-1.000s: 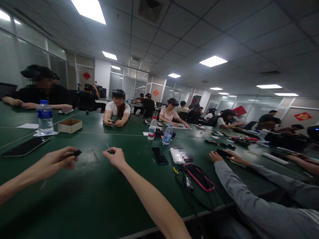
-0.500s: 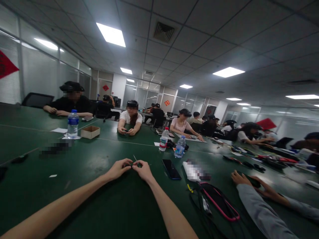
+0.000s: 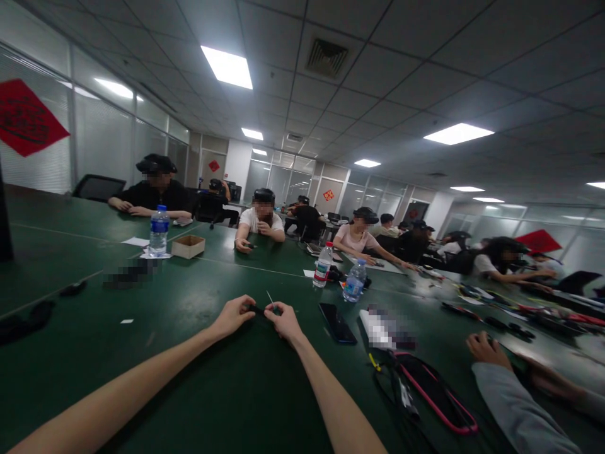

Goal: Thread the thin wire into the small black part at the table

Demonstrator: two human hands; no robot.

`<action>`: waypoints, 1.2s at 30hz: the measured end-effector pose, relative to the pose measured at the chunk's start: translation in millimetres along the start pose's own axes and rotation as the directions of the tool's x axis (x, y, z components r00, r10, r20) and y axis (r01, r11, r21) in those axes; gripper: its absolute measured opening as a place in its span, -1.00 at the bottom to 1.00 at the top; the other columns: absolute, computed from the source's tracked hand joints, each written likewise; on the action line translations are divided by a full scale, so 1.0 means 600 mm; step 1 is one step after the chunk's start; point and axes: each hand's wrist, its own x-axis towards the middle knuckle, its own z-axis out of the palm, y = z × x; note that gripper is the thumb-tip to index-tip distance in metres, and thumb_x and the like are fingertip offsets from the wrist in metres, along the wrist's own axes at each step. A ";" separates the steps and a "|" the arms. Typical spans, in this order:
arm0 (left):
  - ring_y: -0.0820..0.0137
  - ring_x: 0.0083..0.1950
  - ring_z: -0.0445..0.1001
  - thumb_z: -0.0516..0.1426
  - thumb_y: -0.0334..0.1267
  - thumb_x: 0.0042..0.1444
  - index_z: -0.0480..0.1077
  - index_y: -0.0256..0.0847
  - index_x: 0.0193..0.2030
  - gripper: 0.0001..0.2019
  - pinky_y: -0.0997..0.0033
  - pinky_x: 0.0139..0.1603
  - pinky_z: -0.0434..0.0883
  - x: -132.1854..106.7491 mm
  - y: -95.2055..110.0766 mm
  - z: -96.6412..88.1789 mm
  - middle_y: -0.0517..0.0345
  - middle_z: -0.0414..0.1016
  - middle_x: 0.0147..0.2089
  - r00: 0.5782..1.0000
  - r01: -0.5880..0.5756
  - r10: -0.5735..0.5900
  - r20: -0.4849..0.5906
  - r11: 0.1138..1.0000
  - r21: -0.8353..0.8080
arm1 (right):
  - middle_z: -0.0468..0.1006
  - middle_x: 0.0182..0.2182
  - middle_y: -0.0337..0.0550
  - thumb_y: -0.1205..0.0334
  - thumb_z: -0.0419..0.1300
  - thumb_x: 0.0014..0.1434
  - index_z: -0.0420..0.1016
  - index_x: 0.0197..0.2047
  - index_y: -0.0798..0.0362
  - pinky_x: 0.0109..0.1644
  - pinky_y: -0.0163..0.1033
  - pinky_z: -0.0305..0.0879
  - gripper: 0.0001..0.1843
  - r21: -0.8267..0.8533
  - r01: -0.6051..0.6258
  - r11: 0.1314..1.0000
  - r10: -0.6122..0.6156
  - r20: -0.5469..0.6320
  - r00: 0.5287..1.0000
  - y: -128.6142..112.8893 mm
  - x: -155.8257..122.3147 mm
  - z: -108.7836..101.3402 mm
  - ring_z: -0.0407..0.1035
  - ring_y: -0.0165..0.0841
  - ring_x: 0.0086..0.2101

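Both my arms stretch forward over the green table (image 3: 189, 378). My left hand (image 3: 234, 316) and my right hand (image 3: 285, 320) meet at the fingertips, both pinched on a small black part (image 3: 258, 310) held between them just above the table. A thin pale pin or wire (image 3: 270, 298) sticks up from the right-hand fingers. A black phone (image 3: 337, 314) lies flat just to the right of my right hand.
Two water bottles (image 3: 323, 265) stand beyond the phone; another bottle (image 3: 159, 231) and a cardboard box (image 3: 188, 246) are at far left. A pink-edged black case (image 3: 435, 392) with cables lies at right. A neighbour's grey-sleeved arm (image 3: 515, 403) rests at right. Several people sit across the table.
A second ago my hands were apart, each pinching a small black piece. They came together at the middle and now stay joined; the view has swung left and up.
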 end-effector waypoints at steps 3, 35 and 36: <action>0.29 -0.19 0.48 0.18 -0.18 -0.04 0.40 -0.23 -0.13 -0.69 0.31 -0.13 0.39 -0.001 0.000 -0.001 0.03 0.50 -0.15 0.999 -0.007 0.009 -0.031 0.999 0.043 | 0.44 -0.45 -0.27 0.17 0.27 0.04 0.47 -0.19 0.07 -0.70 -0.45 0.02 -0.75 0.004 -0.002 1.000 0.002 0.015 1.000 -0.002 0.000 -0.002 0.14 -0.57 -0.68; 0.02 0.22 0.27 0.05 -0.11 0.16 0.09 -0.03 0.27 -0.47 -0.11 0.11 0.29 0.004 0.007 -0.045 -0.11 0.03 0.36 0.935 0.338 -0.227 0.272 0.335 -0.880 | 0.53 -0.31 -0.11 0.09 0.24 0.08 0.40 -0.14 0.10 -0.77 -0.50 -0.07 -0.68 0.339 -0.143 0.930 0.115 0.101 0.988 0.028 0.026 -0.017 0.05 -0.66 -0.73; 0.02 0.22 0.28 0.07 -0.15 0.15 0.05 -0.02 0.29 -0.44 -0.10 0.11 0.29 0.003 0.010 -0.044 -0.12 0.04 0.36 0.935 0.337 -0.232 0.269 0.340 -0.878 | 0.53 -0.31 -0.11 0.09 0.24 0.08 0.40 -0.15 0.10 -0.77 -0.50 -0.06 -0.68 0.340 -0.145 0.929 0.118 0.101 0.988 0.026 0.024 -0.018 0.05 -0.66 -0.73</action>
